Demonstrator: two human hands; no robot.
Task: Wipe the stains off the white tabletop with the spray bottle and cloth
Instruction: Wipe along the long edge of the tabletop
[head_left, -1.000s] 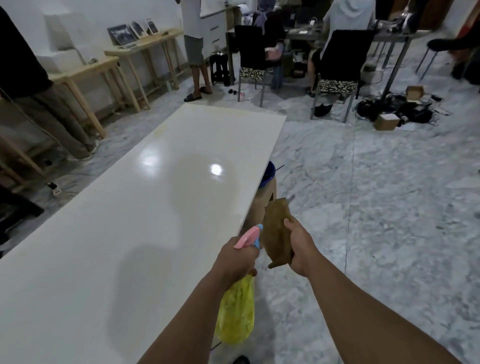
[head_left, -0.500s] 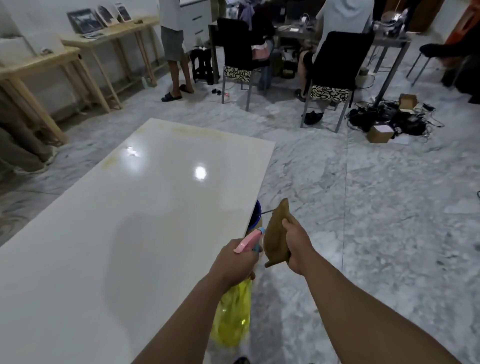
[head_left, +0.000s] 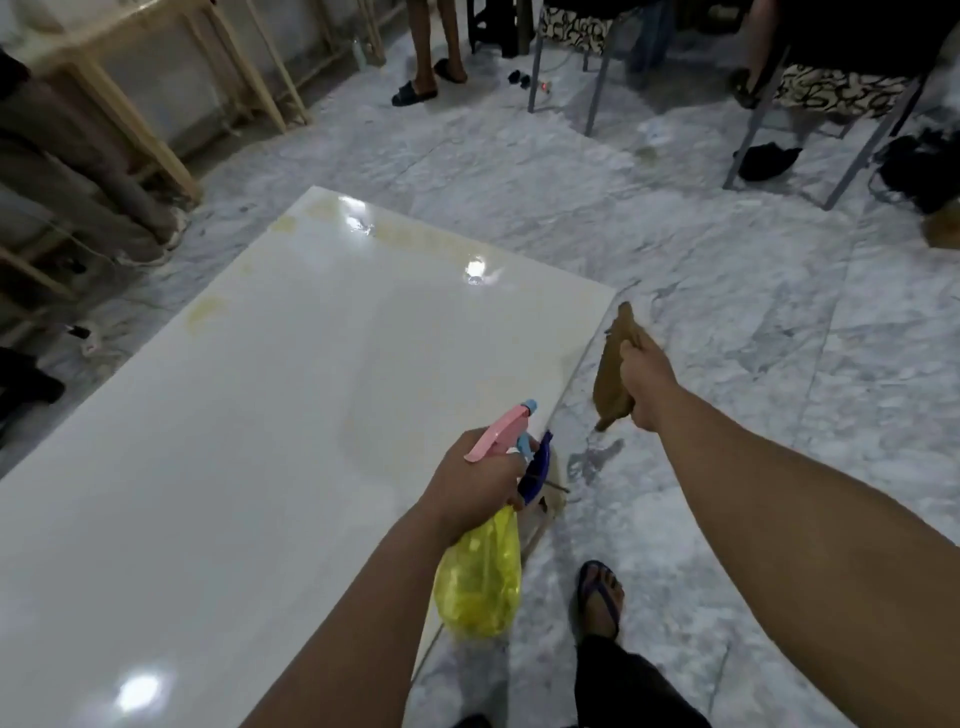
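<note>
The left hand (head_left: 475, 480) stays closed around the yellow spray bottle (head_left: 480, 582) at the bench's (head_left: 234, 441) near edge; the right hand (head_left: 644, 384) grips the brown cloth (head_left: 613, 369) beside it. The view has advanced, so the yellowish stains (head_left: 208, 309) at the far end look within spraying reach.

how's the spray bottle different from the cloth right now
The spray bottle is rigid translucent yellow plastic with a pink trigger head; the cloth is soft, brown and bunched. The left hand grips the bottle at its neck by the white tabletop edge; the right hand holds the cloth farther out, over the floor. The bottle hangs below its hand; the cloth sticks out above and below. Both are off the table.
</note>
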